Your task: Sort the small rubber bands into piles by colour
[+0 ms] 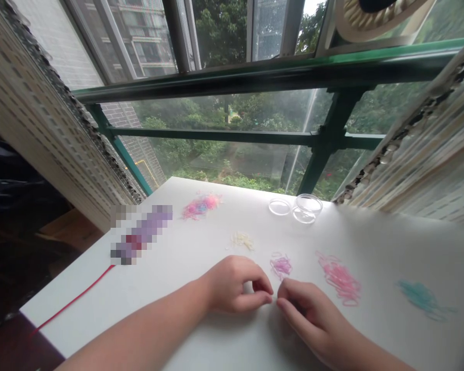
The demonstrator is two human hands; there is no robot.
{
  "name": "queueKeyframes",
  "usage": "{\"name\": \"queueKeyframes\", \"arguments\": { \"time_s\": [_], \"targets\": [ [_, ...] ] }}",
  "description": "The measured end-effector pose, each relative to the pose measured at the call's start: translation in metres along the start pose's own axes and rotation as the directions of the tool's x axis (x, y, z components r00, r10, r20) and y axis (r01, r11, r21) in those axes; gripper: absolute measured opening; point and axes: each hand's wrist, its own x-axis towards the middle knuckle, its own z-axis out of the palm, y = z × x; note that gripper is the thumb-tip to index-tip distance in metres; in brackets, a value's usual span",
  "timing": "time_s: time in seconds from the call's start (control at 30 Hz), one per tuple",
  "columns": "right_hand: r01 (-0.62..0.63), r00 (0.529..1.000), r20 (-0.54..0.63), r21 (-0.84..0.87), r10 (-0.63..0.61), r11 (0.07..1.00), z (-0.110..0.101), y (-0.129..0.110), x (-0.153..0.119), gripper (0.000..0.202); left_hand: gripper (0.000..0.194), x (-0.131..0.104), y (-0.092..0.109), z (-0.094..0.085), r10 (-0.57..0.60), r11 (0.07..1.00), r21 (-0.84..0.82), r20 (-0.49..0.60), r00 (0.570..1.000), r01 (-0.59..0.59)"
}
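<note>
i look down on a smooth white table top (224, 219), with the person's bare left hand (242, 286) and bare right hand (313, 317) near the front of it. the left hand is curled, with its thumb and first finger making a round hole and their tips close together. the right hand is curled too, its thumb and first finger bent to a close tip. the two sets of tips almost meet, with a small gap between them. i can't tell if either hand is pinching a band, as the tips are too small for me. the nearest bands are a small pile of thin purple stretchy loops (281, 265), just past the right hand's bent fingers. a little pile of thin cream loops (242, 240) lies beyond the left hand. to the right of the right hand i see a bigger pile of pink loops (341, 281), and farther right a pile of blue-green loops (419, 296). far back on the left is a mixed pile of pink, blue and peach bits (201, 205). near the back edge, a clear round plastic tub (308, 210) stands beside a flat clear round piece (279, 207). on the left lies a blurred purple long thing (145, 234) by a thin red cord (79, 298). behind the table runs a shiny dark green rail (255, 80).
</note>
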Motion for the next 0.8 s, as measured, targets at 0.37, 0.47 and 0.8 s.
{"name": "queueKeyframes", "arguments": {
  "time_s": [0.37, 0.47, 0.8],
  "targets": [
    [0.021, 0.999, 0.032, -0.018, -0.02, 1.0, -0.0004, -0.0021, -0.0007, 0.023, 0.012, 0.0007, 0.001, -0.0004, -0.041, 0.999, -0.02, 0.048, 0.998, 0.042],
    [0.02, 0.999, 0.031, -0.022, -0.019, 1.0, 0.0003, -0.0023, 0.0007, 0.022, 0.011, -0.0002, 0.0006, -0.0001, -0.079, 0.996, -0.036, 0.067, 0.995, 0.081],
    [0.033, 0.999, 0.042, -0.069, -0.03, 0.997, -0.0004, -0.0037, 0.0006, 0.022, 0.012, -0.0022, -0.0022, 0.0019, -0.157, 0.986, -0.032, 0.161, 0.974, 0.164]
  ]
}}
